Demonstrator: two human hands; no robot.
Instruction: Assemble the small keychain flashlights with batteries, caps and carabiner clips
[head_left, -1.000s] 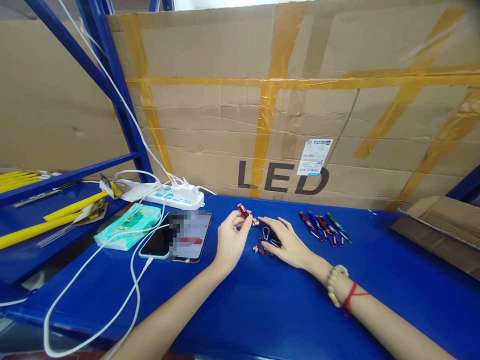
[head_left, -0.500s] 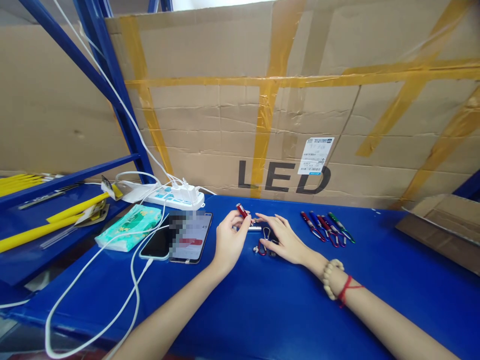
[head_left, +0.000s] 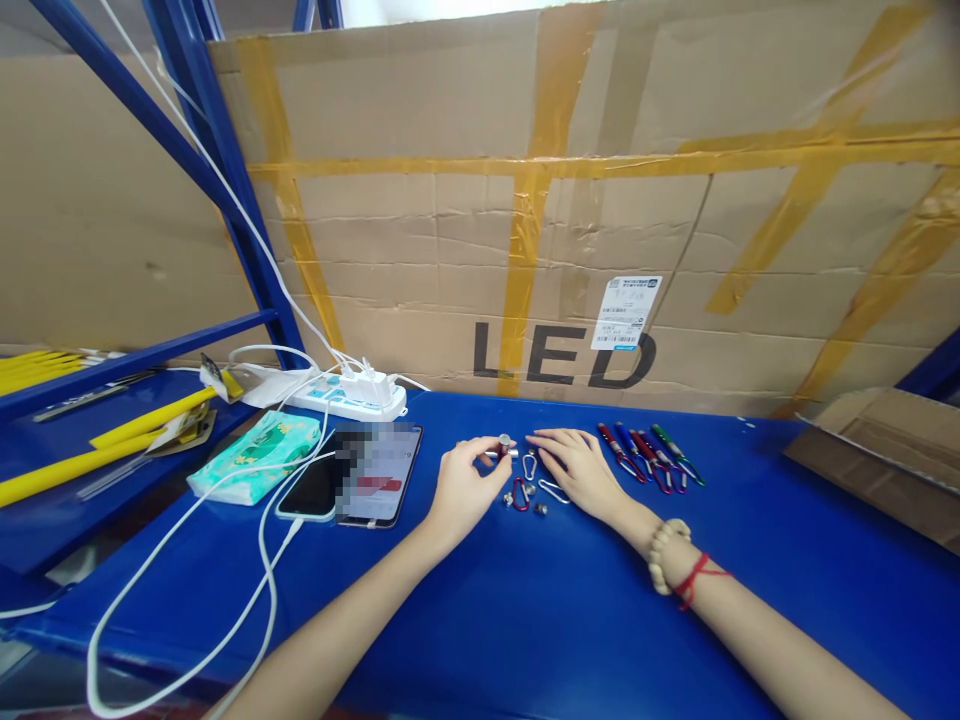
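My left hand [head_left: 471,487] pinches a small red metal tube [head_left: 503,447] between thumb and fingers, its round silver end tipped toward me. Part of a silver tube shows just behind those fingertips. My right hand [head_left: 583,470] lies palm down with fingers stretched out over the blue table, its fingertips beside a silver carabiner [head_left: 529,466]. Whether anything lies under that palm is hidden. Between the hands are a red carabiner [head_left: 520,494], another silver carabiner [head_left: 553,491] by my right thumb, and several tiny metal caps, one cap [head_left: 540,509] nearest me.
Several coloured tubes with carabiners [head_left: 651,458] lie in a row to the right. On the left are two phones [head_left: 390,475], a tissue pack [head_left: 255,458], a power strip [head_left: 352,395] and loose white cables [head_left: 274,560]. A large cardboard box [head_left: 420,260] stands behind; an open carton [head_left: 885,450] sits far right.
The red tube has tilted so its silver end faces me, and my left hand has dropped slightly. My right hand has shifted right and back, uncovering the carabiners and caps.
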